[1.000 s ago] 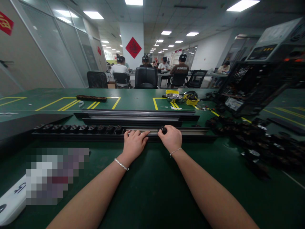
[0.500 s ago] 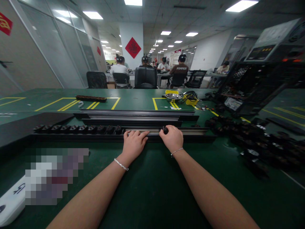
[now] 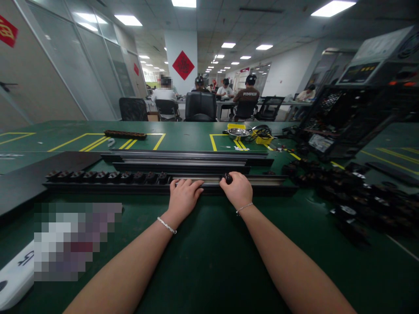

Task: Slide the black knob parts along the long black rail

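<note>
A long black rail (image 3: 271,179) lies across the green table (image 3: 203,261) in front of me. A row of several black socket modules (image 3: 108,176) fills its left half. My left hand (image 3: 183,197) rests on the rail with fingers flat, just right of the last module. My right hand (image 3: 238,190) is curled round a small black module (image 3: 228,178) at the rail's open channel. Two more rails (image 3: 183,160) lie just behind.
A heap of loose black modules (image 3: 353,196) spreads on the right. A black rack with equipment (image 3: 353,109) stands at far right. A metal bowl (image 3: 238,132) and yellow box sit farther back. A white object lies at bottom left. People sit at distant desks.
My right hand with the black module has shifted slightly to the right along the rail. The left hand has barely moved.
</note>
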The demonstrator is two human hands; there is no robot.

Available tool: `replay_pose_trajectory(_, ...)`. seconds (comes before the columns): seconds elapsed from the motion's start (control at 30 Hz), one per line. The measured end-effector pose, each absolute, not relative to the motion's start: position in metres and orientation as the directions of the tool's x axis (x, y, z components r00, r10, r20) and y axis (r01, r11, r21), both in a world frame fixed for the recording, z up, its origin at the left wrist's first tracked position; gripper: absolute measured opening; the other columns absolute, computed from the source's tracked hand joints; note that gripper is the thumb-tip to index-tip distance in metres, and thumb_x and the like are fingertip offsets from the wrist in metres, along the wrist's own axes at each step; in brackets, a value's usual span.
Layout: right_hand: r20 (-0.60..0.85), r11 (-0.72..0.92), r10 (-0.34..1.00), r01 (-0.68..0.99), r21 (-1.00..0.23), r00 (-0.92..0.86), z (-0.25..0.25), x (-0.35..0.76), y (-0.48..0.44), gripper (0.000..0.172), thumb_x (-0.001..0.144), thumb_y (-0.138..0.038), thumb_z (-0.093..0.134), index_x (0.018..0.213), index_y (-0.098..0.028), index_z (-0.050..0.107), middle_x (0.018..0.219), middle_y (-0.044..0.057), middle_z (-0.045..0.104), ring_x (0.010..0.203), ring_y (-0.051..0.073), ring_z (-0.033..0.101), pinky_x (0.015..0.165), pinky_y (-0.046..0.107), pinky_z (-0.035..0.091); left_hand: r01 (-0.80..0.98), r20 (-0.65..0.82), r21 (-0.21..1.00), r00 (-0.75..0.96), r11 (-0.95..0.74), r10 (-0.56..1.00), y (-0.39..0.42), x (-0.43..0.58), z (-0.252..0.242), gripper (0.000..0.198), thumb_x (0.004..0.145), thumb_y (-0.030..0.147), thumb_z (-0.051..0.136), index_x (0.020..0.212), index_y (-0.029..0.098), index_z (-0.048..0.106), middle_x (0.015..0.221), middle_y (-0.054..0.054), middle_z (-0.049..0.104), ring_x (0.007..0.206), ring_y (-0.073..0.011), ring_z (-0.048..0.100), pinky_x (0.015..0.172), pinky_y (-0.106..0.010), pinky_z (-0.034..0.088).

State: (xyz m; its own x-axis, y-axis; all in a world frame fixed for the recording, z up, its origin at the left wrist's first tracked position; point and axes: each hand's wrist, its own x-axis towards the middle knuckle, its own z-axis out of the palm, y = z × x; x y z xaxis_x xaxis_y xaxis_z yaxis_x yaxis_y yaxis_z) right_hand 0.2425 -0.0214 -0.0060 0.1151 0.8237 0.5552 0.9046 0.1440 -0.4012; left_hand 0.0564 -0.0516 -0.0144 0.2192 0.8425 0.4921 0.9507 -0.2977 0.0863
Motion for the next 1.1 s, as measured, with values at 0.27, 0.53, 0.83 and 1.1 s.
replay_pose_trajectory(0.27,0.564,0.151,0.818,0.901,-0.408,0.118,-0.0069,0.2436,-0.0190,0.024,0.075,-0.033,0.049,0.083,-0.017,0.065,0.087,0.008,0.066,0.087,0.020,0.056,0.079,0.030,0.041,0.946,0.504,0.135,0.190,-0.294,0.842,-0.0469,0.0574,-0.0173,0.026,0.089,0.040,0.044,0.103,0.031,0.064,0.092,-0.003,0.068,0.092,-0.0214,0.055,0.098,-0.046,0.024)
replay_pose_trajectory(0.53,0.571,0.154,0.812,0.895,-0.418,0.126,-0.0085,0.2459,-0.0164,0.022,0.074,-0.032,0.049,0.081,-0.017,0.064,0.088,0.008,0.066,0.087,0.021,0.056,0.080,0.030,0.041,0.939,0.507,0.168,0.179,-0.300,0.843,-0.0449,0.0586,-0.0181,0.023,0.088,0.039,0.047,0.098,0.030,0.065,0.091,-0.002,0.068,0.092,-0.0216,0.056,0.102,-0.049,0.022)
replay_pose_trajectory(0.83,0.561,0.129,0.816,0.903,-0.410,0.138,-0.0061,0.2489,-0.0189,0.021,0.075,-0.032,0.048,0.078,-0.018,0.063,0.085,0.007,0.066,0.085,0.021,0.055,0.078,0.030,0.040,0.940,0.510,0.145,0.197,-0.309,0.837,-0.0458,0.0577,-0.0181,0.024,0.088,0.040,0.046,0.099,0.029,0.064,0.090,-0.002,0.068,0.092,-0.0213,0.056,0.103,-0.049,0.020)
replay_pose_trajectory(1.1,0.547,0.118,0.824,0.902,-0.415,0.144,-0.0044,0.2506,-0.0190,0.019,0.074,-0.032,0.049,0.073,-0.018,0.062,0.081,0.007,0.065,0.083,0.020,0.055,0.075,0.029,0.039,0.938,0.518,0.126,0.216,-0.323,0.828,-0.0462,0.0576,-0.0172,0.024,0.088,0.040,0.045,0.100,0.027,0.063,0.090,-0.002,0.067,0.092,-0.0216,0.055,0.103,-0.049,0.022)
